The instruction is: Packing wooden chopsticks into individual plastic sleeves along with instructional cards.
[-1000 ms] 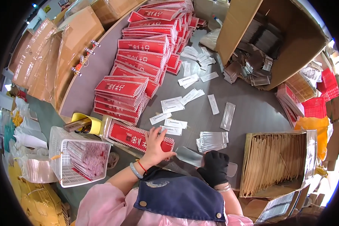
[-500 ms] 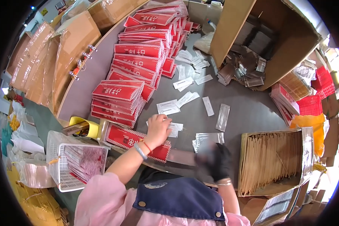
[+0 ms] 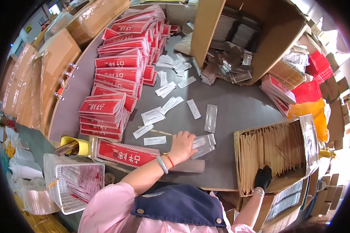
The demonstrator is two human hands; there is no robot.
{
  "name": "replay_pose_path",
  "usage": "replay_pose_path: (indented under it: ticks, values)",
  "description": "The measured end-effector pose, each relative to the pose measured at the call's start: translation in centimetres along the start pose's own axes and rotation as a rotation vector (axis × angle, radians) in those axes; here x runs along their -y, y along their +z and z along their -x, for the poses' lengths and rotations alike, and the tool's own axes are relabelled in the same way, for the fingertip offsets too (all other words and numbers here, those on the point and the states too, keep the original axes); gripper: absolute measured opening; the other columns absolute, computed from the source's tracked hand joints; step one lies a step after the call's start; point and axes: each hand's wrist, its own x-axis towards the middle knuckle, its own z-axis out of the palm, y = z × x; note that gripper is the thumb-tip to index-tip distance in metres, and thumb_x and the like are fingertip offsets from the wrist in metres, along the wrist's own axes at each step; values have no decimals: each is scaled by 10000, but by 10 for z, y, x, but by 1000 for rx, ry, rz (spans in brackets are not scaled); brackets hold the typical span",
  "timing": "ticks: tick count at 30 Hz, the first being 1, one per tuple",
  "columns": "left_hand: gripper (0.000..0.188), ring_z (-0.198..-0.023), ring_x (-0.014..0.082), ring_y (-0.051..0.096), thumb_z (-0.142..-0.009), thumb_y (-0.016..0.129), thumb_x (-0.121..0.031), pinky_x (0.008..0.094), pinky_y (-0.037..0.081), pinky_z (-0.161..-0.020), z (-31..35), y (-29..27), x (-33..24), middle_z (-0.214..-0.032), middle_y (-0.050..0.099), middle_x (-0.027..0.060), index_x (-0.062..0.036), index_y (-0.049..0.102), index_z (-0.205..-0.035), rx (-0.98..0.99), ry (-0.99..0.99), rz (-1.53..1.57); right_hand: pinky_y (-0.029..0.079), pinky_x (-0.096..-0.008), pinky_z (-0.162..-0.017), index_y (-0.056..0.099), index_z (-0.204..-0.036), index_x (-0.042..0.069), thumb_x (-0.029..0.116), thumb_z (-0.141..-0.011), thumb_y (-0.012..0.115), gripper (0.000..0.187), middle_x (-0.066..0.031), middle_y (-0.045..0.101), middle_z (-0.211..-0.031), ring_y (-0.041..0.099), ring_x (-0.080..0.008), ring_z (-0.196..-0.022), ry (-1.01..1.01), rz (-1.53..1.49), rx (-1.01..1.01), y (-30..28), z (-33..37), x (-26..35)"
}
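My bare left hand (image 3: 182,146) reaches over a small stack of clear flat packets (image 3: 207,150). Its fingers are bent together around the end of a white slip (image 3: 198,143) lying on those packets. Over at the right, my black-gloved right hand (image 3: 263,178) dips into an open cardboard box at its near side, against a dense row of thin light-brown sticks (image 3: 260,149). Its fingertips are dark and partly lost among the sticks. Under my left forearm lies a red printed paper sleeve (image 3: 126,153), with a clear strip (image 3: 190,166) beside it.
Stacks of red sleeves (image 3: 118,73) cover the table's left side. White slips (image 3: 154,141) lie scattered mid-table. A tall cardboard box (image 3: 206,31) with dark packets stands at the back. A white basket (image 3: 76,182) and yellow container (image 3: 76,145) are at the near left.
My left hand has moved right from the white slips to the clear packets. My right hand has left those packets and gone right into the box of sticks. The whole view has shifted.
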Motion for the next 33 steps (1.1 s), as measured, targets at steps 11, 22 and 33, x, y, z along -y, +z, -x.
replay_pose_path:
  ticks: [11, 22, 33]
  values:
    - [198, -813, 298, 621, -707, 767, -168, 427, 472, -734, 40, -64, 13, -814, 657, 83, -105, 678, -872, 299, 94, 242, 478, -370, -881, 622, -1103, -48, 175, -985, 496, 282, -188, 646, -1069, 608, -307, -996, -9, -281, -88, -11, 11, 20]
    - [655, -1101, 307, 490, -569, 847, -259, 434, 403, -948, 109, -84, 34, -1154, 565, 80, -56, 631, -1153, 61, 127, -54, 496, -470, -715, 673, -901, 108, 146, -807, 649, 105, -142, 649, -861, 620, -362, -790, -973, -309, 530, 61, 106, 183]
    - [535, -1031, 293, 508, -678, 737, -166, 417, 421, -879, 89, -60, 19, -1131, 553, 105, 1, 599, -1167, 44, 203, -106, 514, -360, -756, 609, -995, 41, 92, -764, 786, 295, -112, 610, -926, 629, -273, -853, -560, -920, 716, 90, 147, 231]
